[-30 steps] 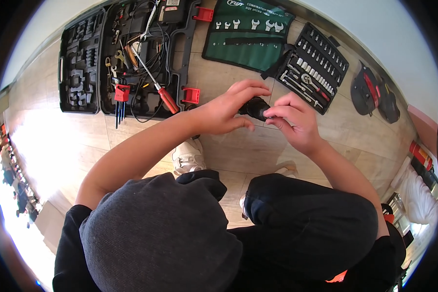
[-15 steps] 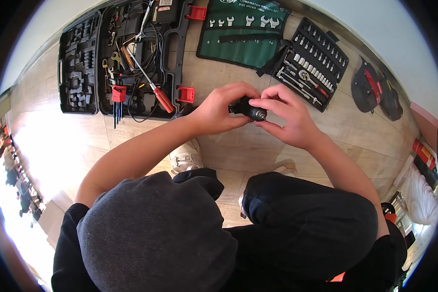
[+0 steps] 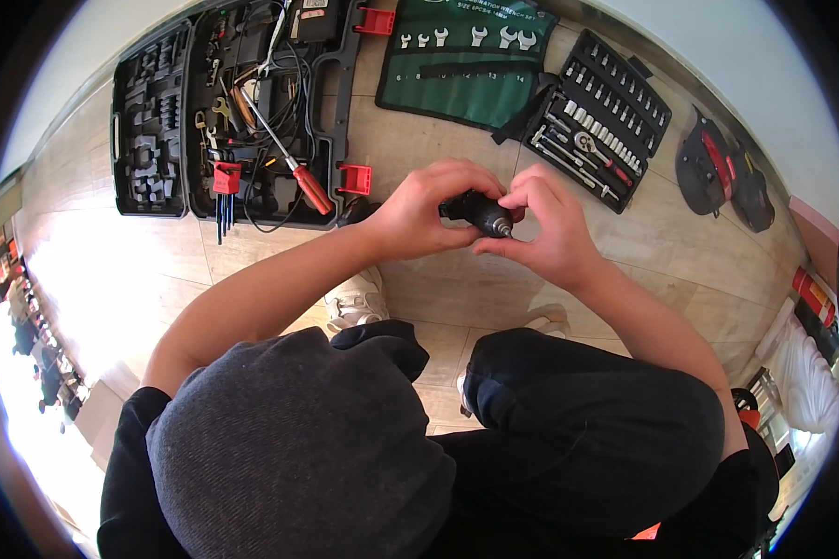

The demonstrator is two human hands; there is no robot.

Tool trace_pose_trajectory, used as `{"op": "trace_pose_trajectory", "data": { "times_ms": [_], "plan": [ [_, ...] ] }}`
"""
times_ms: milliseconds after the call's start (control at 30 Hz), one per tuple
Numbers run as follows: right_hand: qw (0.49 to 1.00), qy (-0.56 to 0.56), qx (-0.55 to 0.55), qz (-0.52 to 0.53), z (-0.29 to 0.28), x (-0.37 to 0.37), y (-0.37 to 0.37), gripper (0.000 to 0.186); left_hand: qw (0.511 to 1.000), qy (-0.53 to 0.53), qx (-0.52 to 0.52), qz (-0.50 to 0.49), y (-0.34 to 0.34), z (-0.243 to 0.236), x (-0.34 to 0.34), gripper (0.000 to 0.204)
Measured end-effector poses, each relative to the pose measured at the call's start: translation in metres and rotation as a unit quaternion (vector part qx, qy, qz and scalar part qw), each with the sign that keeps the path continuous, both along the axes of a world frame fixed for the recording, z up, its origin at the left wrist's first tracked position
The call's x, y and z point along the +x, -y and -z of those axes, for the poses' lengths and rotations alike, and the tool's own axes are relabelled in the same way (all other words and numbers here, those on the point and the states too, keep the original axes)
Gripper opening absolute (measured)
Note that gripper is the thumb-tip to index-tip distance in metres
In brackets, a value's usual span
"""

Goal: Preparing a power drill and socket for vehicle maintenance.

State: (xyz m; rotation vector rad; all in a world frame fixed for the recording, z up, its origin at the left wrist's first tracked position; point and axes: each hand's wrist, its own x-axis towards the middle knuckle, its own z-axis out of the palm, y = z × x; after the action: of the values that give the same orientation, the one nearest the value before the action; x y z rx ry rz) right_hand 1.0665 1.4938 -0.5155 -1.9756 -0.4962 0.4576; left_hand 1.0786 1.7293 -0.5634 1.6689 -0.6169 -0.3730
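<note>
Between my hands is a black tool, seemingly a compact drill, [image 3: 475,211] with a metal tip at its chuck end. My left hand [image 3: 419,210] is closed round its body from the left. My right hand [image 3: 552,224] holds the front end, index finger curled at the upper side and thumb stretched beneath the chuck. Above them lie a green wrench roll [image 3: 461,93] with open-end wrenches and a black socket case [image 3: 569,177] with rows of sockets and bits. At upper left an open black toolbox [image 3: 331,140] holds loose tools, cables, a red-handled screwdriver [image 3: 309,189] and a red hex key holder [image 3: 226,179].
I squat on a tiled floor [image 3: 252,247], my knees and shoes below the hands. Along the wall at right lie dark pouches with red parts [image 3: 727,177]; a red cylinder [image 3: 811,298] and white bag [image 3: 802,373] sit farther down. Small clutter lines the bright left edge.
My right hand has shifted round the tool's front, its index finger curling higher and its thumb moving beneath. My left hand has closed round the body, and the chuck has turned into view.
</note>
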Motion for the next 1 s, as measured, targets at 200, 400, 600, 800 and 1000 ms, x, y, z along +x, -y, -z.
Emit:
{"op": "trace_pose_trajectory", "data": {
  "times_ms": [200, 400, 600, 800, 1000],
  "plan": [
    [0.989, 0.071, -0.032, -0.124, -0.003, 0.016, 0.011, 0.055, 0.999, -0.021, 0.011, -0.022, 0.002, -0.002, -0.007, 0.051],
    [0.990, 0.113, 0.016, -0.080, 0.010, 0.019, 0.021, 0.066, 1.000, 0.006, 0.006, -0.010, 0.003, 0.000, -0.004, 0.050],
    [0.991, 0.084, 0.004, -0.103, 0.003, 0.021, 0.018, 0.052, 0.998, -0.053, 0.035, -0.025, -0.003, -0.004, 0.000, 0.050],
    [0.992, 0.065, 0.040, -0.096, 0.014, 0.022, 0.032, 0.066, 0.999, -0.048, -0.001, -0.011, -0.002, -0.006, 0.003, 0.049],
    [0.996, -0.057, 0.035, -0.061, 0.004, 0.012, 0.015, 0.066, 0.991, -0.128, 0.014, -0.040, -0.006, -0.003, 0.007, 0.048]
  ]
}}
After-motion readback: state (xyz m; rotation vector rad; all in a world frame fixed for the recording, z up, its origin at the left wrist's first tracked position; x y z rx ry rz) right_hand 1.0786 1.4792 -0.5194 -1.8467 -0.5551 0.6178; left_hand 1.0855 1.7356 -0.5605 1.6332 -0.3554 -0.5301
